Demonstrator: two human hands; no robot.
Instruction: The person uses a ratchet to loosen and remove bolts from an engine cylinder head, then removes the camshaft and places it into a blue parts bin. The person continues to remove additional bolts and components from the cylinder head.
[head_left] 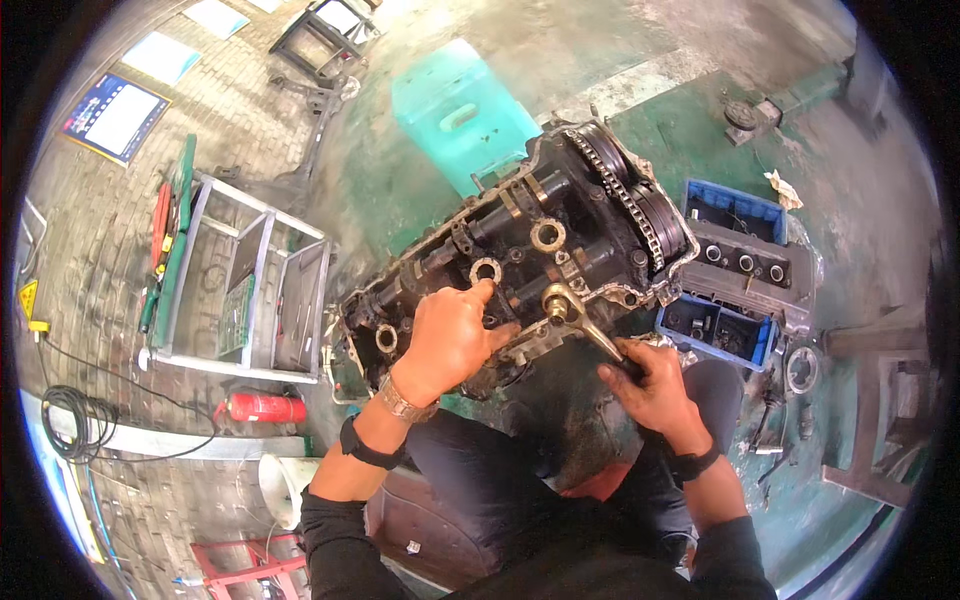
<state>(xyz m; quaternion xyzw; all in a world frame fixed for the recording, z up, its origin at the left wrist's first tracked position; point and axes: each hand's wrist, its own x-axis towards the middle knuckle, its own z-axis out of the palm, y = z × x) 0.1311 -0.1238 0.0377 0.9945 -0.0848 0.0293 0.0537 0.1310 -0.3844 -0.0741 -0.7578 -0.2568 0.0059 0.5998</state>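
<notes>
A greasy engine cylinder head (420,270) lies in front of me, with dark camshafts, ring-shaped openings and a timing chain (628,198) over sprockets at its upper right end. My right hand (652,388) is wrapped round the handle of a metal ratchet wrench (592,334). The wrench's round head rests at the near edge of the cylinder head; what sits beneath it is hidden. My left hand (450,340) lies on the cylinder head, index finger by a ring opening (486,271) and thumb stretched apart toward the wrench. Its other fingers are mostly hidden.
A turquoise plastic stool (455,105) stands beyond the engine. Right of it are blue parts bins (720,335), a valve cover (745,275) and loose parts. At left are a metal rack (240,280), a red fire extinguisher (262,407) and a coiled black cable (75,420).
</notes>
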